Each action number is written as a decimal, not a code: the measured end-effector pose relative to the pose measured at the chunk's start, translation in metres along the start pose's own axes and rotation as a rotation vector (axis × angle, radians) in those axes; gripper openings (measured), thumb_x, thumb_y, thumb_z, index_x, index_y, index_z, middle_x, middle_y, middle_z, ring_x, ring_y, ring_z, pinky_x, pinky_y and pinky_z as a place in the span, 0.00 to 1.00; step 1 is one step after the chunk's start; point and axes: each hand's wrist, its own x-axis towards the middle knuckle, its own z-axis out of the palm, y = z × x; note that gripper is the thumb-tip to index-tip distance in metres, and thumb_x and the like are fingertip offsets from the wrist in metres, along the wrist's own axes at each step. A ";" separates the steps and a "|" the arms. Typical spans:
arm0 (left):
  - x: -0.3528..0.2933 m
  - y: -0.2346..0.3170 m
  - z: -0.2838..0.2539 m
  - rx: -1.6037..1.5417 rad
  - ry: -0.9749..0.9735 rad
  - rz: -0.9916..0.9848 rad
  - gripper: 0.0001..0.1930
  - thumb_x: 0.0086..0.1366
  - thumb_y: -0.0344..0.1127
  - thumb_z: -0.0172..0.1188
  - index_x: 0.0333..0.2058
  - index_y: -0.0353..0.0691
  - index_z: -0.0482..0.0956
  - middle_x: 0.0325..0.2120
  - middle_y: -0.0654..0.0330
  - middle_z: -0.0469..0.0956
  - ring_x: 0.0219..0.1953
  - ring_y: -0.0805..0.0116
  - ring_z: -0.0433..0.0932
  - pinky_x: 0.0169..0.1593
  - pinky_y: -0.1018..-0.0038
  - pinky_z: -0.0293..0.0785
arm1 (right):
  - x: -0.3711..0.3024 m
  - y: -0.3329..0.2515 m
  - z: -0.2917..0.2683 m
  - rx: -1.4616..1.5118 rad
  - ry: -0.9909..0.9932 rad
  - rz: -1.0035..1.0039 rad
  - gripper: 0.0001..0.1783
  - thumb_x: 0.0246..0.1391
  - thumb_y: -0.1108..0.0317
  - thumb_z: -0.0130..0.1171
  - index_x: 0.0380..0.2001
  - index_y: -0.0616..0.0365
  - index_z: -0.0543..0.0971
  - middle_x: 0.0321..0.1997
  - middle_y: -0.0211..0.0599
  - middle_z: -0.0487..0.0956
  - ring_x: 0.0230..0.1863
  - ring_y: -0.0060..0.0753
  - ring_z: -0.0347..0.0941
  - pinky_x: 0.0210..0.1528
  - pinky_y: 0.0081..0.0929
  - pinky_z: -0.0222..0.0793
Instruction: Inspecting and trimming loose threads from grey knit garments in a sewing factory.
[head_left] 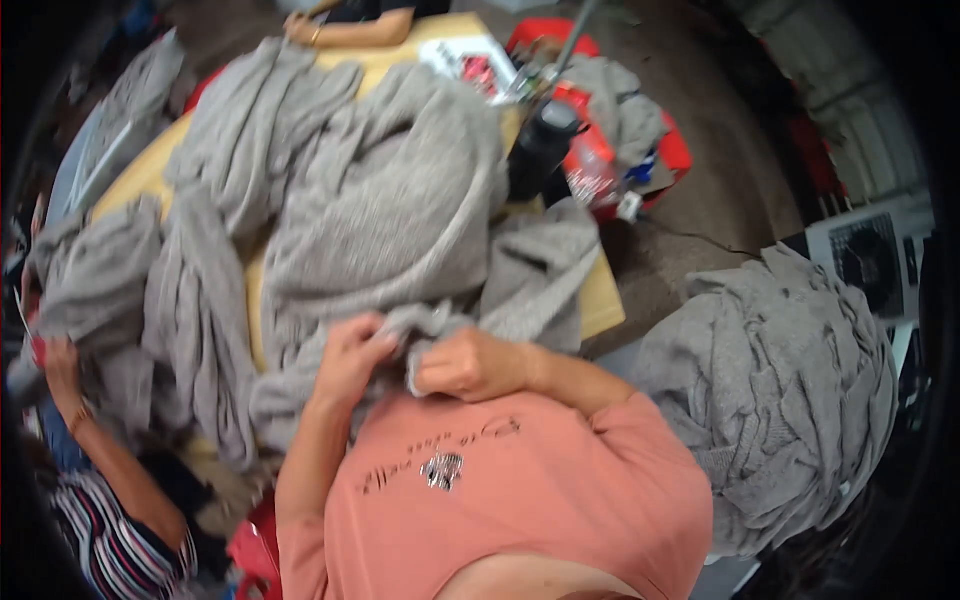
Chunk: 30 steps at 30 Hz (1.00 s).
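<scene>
Close to my chest, both hands grip the edge of a grey knit garment [425, 322]. My left hand [350, 358] is closed, pinching the cloth with thumb and fingers. My right hand [468, 364] makes a fist around the same edge a little to the right, and a bit of the cloth sticks out beside its fingers. The picture is slightly blurred, so the fingertips are hard to make out. Beyond my hands lies a large heap of the same grey knitwear [390, 190], spread over the yellow table [604, 300].
A black bottle-like object [545, 140] stands at the table's right side, near a red bin [675, 150] with cloth. On the right sits a big pile of grey knits [770, 400]. Co-workers' arms show at left [125, 465] and at the far edge [360, 30].
</scene>
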 end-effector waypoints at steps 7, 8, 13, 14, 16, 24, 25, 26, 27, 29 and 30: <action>0.010 -0.006 0.015 -0.253 -0.089 -0.084 0.07 0.59 0.30 0.54 0.22 0.39 0.72 0.17 0.71 0.69 0.19 0.85 0.63 0.21 0.86 0.57 | 0.014 0.015 0.018 -0.326 0.322 -0.065 0.03 0.34 0.74 0.52 0.17 0.57 0.68 0.17 0.30 0.65 0.16 0.29 0.65 0.17 0.27 0.61; 0.009 -0.007 0.012 -0.237 -0.070 -0.094 0.07 0.58 0.30 0.55 0.22 0.39 0.72 0.18 0.71 0.70 0.21 0.85 0.63 0.23 0.86 0.58 | 0.015 0.016 0.018 -0.323 0.320 -0.063 0.03 0.35 0.74 0.52 0.17 0.57 0.68 0.17 0.31 0.65 0.16 0.29 0.65 0.17 0.27 0.61; 0.000 -0.019 0.006 -0.217 -0.037 -0.039 0.03 0.57 0.28 0.56 0.25 0.37 0.74 0.21 0.71 0.71 0.22 0.85 0.64 0.25 0.86 0.59 | 0.014 0.021 0.028 -0.366 0.265 -0.050 0.04 0.35 0.74 0.52 0.16 0.57 0.67 0.16 0.31 0.63 0.17 0.30 0.64 0.17 0.27 0.61; -0.004 -0.019 0.004 -0.295 -0.049 -0.050 0.02 0.56 0.26 0.56 0.29 0.35 0.75 0.23 0.69 0.73 0.24 0.85 0.67 0.27 0.86 0.62 | 0.013 0.020 0.030 -0.369 0.273 -0.016 0.05 0.34 0.74 0.52 0.15 0.56 0.66 0.18 0.31 0.65 0.18 0.30 0.66 0.18 0.26 0.63; -0.008 -0.023 0.002 -0.294 -0.013 -0.014 0.03 0.56 0.25 0.56 0.30 0.34 0.75 0.23 0.68 0.74 0.24 0.84 0.68 0.27 0.86 0.63 | 0.016 0.020 0.034 -0.352 0.283 0.013 0.04 0.34 0.75 0.52 0.16 0.57 0.67 0.20 0.31 0.67 0.20 0.30 0.68 0.20 0.26 0.64; -0.021 -0.024 0.009 -0.121 0.209 0.065 0.03 0.53 0.22 0.57 0.28 0.33 0.77 0.23 0.67 0.74 0.24 0.85 0.67 0.25 0.87 0.63 | 0.019 0.039 0.032 0.245 0.173 0.190 0.07 0.38 0.81 0.52 0.24 0.61 0.73 0.31 0.40 0.75 0.32 0.40 0.73 0.30 0.28 0.68; -0.023 -0.024 0.010 -0.026 0.259 0.094 0.03 0.53 0.22 0.57 0.27 0.34 0.77 0.23 0.67 0.74 0.23 0.86 0.67 0.24 0.87 0.63 | 0.017 0.041 0.032 0.285 0.106 0.229 0.08 0.38 0.81 0.52 0.25 0.61 0.73 0.31 0.40 0.75 0.33 0.40 0.74 0.31 0.28 0.68; -0.023 -0.025 0.011 -0.028 0.260 0.092 0.03 0.53 0.22 0.57 0.27 0.34 0.77 0.23 0.67 0.74 0.23 0.86 0.67 0.24 0.87 0.63 | 0.017 0.040 0.032 0.283 0.135 0.237 0.13 0.35 0.85 0.52 0.28 0.61 0.75 0.27 0.37 0.75 0.29 0.37 0.72 0.32 0.26 0.68; -0.022 -0.026 0.012 0.089 0.320 0.166 0.03 0.52 0.21 0.58 0.27 0.33 0.77 0.21 0.65 0.75 0.21 0.82 0.69 0.24 0.84 0.65 | 0.019 0.037 0.032 0.284 0.134 0.238 0.13 0.35 0.85 0.52 0.28 0.61 0.75 0.27 0.37 0.75 0.29 0.37 0.72 0.32 0.26 0.68; -0.021 -0.028 0.012 0.206 0.378 0.239 0.04 0.51 0.21 0.58 0.27 0.33 0.77 0.19 0.63 0.75 0.19 0.79 0.70 0.23 0.80 0.67 | 0.022 0.029 0.034 0.325 0.205 0.502 0.11 0.36 0.83 0.53 0.28 0.61 0.74 0.25 0.38 0.74 0.25 0.36 0.72 0.30 0.26 0.68; -0.019 -0.028 0.011 0.323 0.408 0.362 0.04 0.49 0.20 0.57 0.26 0.33 0.77 0.19 0.60 0.75 0.19 0.75 0.71 0.23 0.79 0.67 | 0.023 0.030 0.036 0.325 0.206 0.503 0.11 0.36 0.83 0.53 0.28 0.61 0.74 0.25 0.38 0.74 0.25 0.36 0.72 0.30 0.26 0.68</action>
